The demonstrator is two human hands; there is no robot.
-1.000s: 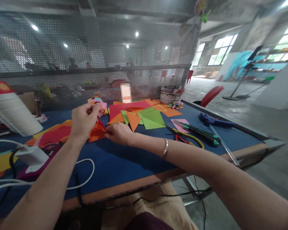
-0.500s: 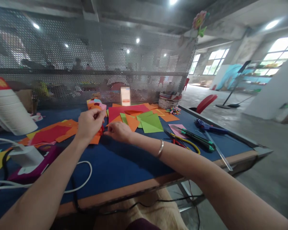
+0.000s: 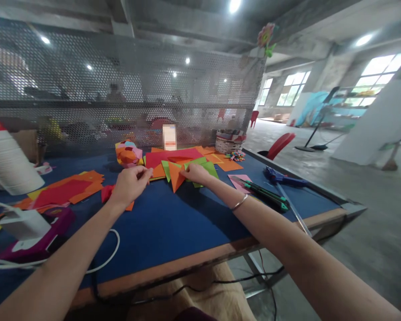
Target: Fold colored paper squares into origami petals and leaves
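Observation:
My right hand [image 3: 195,173] pinches a folded orange paper piece [image 3: 175,175] at its right side. The piece hangs with a point downward, and a green paper edge shows just behind it. My left hand [image 3: 132,183] is closed with thumb and fingertips together, a little to the left; what it holds, if anything, is hidden. Beside my left wrist lies a red folded paper piece [image 3: 107,193]. A ball-like form of orange, pink and blue paper [image 3: 128,153] sits behind my left hand. Red paper sheets [image 3: 173,154] and green paper [image 3: 205,168] lie beyond my right hand.
At left are stacked paper cups [image 3: 13,162], orange paper [image 3: 83,187] and a purple box [image 3: 62,227] with a white plug [image 3: 28,225] and cables. At right lie a green-black cutter [image 3: 265,195], a blue glue gun [image 3: 282,177], a ruler [image 3: 294,207] and a wicker basket [image 3: 227,142].
My right hand has moved away from my left, to the right, and taken hold of the orange paper. My left hand has left the red piece, which now lies by its wrist.

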